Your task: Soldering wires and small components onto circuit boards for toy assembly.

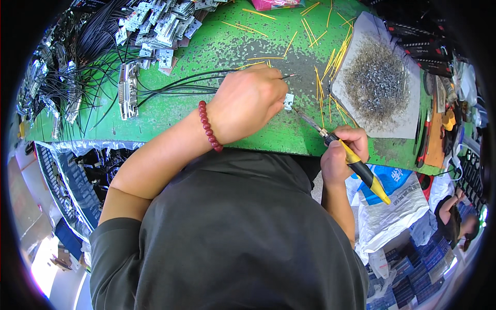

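My left hand is closed over several thin black wires, palm down on the bench, a dark red bead bracelet on its wrist. The wires lead left to a silver metal connector block. One bare wire end pokes out past the knuckles. At its fingertips lies a small white circuit board; whether the fingers also pinch it is hidden. My right hand grips a yellow and black soldering iron, held like a pen. The iron's tip points up and left, close to the small board.
The green, worn workbench carries a heap of white circuit boards and wired connectors at left. Yellow solder sticks or thin tubes lie scattered. A pale sheet bears dark metal bits. Plastic sacks stand lower right; another person sits beyond.
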Motion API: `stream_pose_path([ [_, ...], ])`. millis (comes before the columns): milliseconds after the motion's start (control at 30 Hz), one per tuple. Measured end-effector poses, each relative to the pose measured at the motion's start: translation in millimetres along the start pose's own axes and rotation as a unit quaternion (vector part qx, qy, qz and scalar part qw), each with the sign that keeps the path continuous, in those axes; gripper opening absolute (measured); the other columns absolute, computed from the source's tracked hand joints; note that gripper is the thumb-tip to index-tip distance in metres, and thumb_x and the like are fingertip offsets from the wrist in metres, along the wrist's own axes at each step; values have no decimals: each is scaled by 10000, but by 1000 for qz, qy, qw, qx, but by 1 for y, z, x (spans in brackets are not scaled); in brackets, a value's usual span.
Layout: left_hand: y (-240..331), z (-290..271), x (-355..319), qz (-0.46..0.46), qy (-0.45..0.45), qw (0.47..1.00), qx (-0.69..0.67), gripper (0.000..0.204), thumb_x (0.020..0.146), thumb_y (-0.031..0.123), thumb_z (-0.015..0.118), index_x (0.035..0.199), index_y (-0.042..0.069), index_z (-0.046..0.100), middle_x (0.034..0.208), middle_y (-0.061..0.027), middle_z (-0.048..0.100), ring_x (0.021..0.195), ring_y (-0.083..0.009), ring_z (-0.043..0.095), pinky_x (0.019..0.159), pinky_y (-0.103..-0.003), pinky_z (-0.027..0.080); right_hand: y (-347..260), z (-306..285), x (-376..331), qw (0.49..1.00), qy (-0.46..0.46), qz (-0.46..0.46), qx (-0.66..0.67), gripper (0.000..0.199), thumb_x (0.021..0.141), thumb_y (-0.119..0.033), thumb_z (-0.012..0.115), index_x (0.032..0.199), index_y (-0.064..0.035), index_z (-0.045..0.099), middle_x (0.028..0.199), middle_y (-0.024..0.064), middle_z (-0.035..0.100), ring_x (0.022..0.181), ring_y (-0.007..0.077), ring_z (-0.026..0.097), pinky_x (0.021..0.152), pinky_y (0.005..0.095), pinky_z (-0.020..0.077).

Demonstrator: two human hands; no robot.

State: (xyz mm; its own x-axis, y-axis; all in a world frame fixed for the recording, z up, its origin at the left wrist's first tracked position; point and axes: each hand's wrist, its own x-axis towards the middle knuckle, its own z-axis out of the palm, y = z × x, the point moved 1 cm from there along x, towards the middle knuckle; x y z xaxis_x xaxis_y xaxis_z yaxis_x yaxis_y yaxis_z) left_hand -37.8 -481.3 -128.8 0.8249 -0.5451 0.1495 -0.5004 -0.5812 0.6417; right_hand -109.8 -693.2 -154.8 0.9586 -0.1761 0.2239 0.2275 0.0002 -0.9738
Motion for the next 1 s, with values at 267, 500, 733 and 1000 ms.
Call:
stream_pose_path([
  [267,-1,0,1,-6,-3,1000,-3,108,760,111,650,739,42,570,751,-93,553,765,-303,564,651,-395,466,-2,1,1,999,-20,43,-12,175,771,-69,660,859,-18,517,730,17,503,626,67,411,565,219,318],
  [500,-2,0,2,-7,-13,1000,1,121,749,119,664,739,38,574,760,-88,558,769,-301,566,652,-393,469,0,1,-2,997,-22,63,-26,173,768,-64,658,866,-16,524,772,28,538,647,63,445,587,211,362],
  [733,-2,-1,2,-11,-13,1000,-2,121,749,119,665,738,34,580,768,-90,562,776,-300,569,658,-391,471,0,4,-1,1000,9,8,-6,200,785,-101,671,883,-15,519,778,36,534,650,72,438,600,209,347],
  [1000,-3,-1,2,-12,-12,1000,-1,112,751,116,659,737,36,581,769,-90,560,782,-297,571,663,-391,473,1,1,0,999,-3,19,-37,271,795,-186,659,925,-1,510,774,76,524,613,119,484,582,223,403],
])
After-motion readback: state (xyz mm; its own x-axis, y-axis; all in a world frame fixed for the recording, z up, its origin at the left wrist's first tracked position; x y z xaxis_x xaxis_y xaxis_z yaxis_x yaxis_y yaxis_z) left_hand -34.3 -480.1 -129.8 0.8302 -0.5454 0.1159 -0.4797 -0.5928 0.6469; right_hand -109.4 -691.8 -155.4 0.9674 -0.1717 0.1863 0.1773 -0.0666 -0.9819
